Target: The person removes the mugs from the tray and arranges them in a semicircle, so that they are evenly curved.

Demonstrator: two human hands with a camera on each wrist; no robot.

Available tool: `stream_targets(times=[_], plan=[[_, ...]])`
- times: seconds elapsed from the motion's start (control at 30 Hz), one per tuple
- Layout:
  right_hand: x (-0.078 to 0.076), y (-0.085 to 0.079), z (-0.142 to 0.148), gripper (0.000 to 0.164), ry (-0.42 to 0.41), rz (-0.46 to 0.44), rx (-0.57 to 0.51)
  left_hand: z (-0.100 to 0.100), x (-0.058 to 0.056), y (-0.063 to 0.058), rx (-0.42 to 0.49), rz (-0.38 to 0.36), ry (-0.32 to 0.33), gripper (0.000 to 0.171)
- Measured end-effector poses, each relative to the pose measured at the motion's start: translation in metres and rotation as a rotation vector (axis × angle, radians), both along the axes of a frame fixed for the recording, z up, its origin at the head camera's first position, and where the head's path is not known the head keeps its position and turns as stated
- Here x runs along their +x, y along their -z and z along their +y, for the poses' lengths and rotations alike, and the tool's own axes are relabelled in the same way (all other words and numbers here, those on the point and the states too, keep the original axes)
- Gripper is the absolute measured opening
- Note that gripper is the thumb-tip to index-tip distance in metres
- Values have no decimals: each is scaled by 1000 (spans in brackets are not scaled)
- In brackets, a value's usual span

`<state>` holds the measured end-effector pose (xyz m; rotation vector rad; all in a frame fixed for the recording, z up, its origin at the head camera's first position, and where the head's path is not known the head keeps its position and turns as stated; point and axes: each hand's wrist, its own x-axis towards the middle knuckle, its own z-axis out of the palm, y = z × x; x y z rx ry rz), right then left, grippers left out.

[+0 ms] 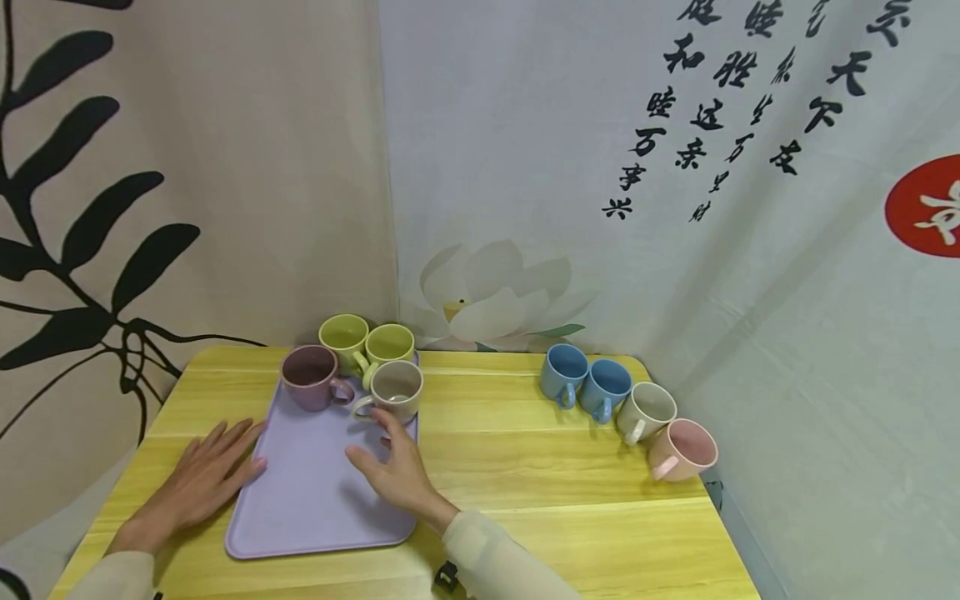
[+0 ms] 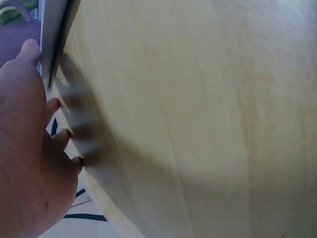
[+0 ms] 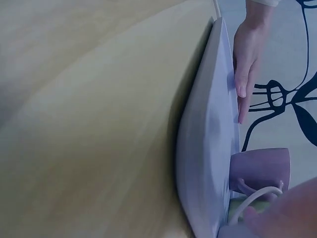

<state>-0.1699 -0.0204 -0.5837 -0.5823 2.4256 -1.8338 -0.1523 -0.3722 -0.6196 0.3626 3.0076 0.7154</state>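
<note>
A lilac tray (image 1: 315, 500) lies on the wooden table, with several mugs at its far end. My left hand (image 1: 198, 479) rests flat by the tray's left edge, fingers spread and thumb on the rim. Close to the near side of a light grey mug (image 1: 401, 396) is my right hand (image 1: 401, 471), index finger beside the mug's base and thumb held apart. Nothing is gripped in it; whether a fingertip touches the mug I cannot tell. A purple mug (image 1: 308, 385) stands left of the grey one. Behind them are two green mugs (image 1: 343, 333), their lower parts partly hidden.
At the table's right side stand two blue mugs (image 1: 565, 371), a white mug (image 1: 651, 408) and a pink mug (image 1: 686, 450) in a slanting row. A printed cloth (image 1: 510, 167) hangs behind the table. A small black object (image 1: 446, 575) lies near my right sleeve.
</note>
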Motion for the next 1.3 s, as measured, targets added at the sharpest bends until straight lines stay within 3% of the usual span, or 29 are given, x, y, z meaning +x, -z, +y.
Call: stream_targets(times=[0.3, 0.7, 1.0, 1.3], plan=[[-4, -1, -15, 75, 30, -107, 17, -3, 2, 3, 32, -1, 13, 69], [-6, 5, -27, 73, 63, -210, -81, -3, 2, 6, 46, 7, 16, 68], [-10, 7, -33, 72, 73, -220, -171, -2, 2, 6, 47, 27, 20, 68], [-5, 9, -32, 54, 135, -202, -218, -3, 2, 5, 35, 22, 15, 68]])
